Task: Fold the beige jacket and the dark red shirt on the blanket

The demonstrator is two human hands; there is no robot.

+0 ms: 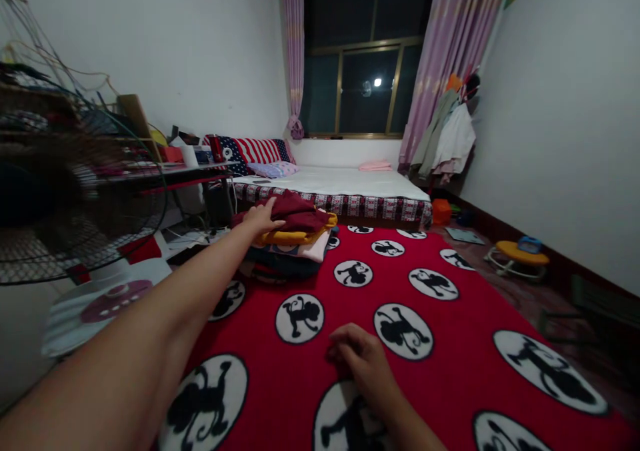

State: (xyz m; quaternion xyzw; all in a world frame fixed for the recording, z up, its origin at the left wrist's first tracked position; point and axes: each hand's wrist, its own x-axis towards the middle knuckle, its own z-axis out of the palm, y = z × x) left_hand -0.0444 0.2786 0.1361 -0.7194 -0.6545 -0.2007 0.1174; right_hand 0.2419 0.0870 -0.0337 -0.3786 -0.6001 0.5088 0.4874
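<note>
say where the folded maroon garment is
The folded maroon garment is just left of centre in the head view, topping the clothes pile, with the left hand on it.

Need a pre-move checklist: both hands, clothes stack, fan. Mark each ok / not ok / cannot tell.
1. Left hand on the maroon garment atop the stack: ok.
2. Left hand's grip on the cloth: cannot tell, the fingers' undersides are hidden.
3. Right hand free: ok, loosely curled, nothing visible in it.
4. Clothes stack standing on the red blanket: ok, not toppled.
5. Stack edges aligned: not ok, layers stick out unevenly.
6. Fan stopped: cannot tell, blades blurred.
</note>
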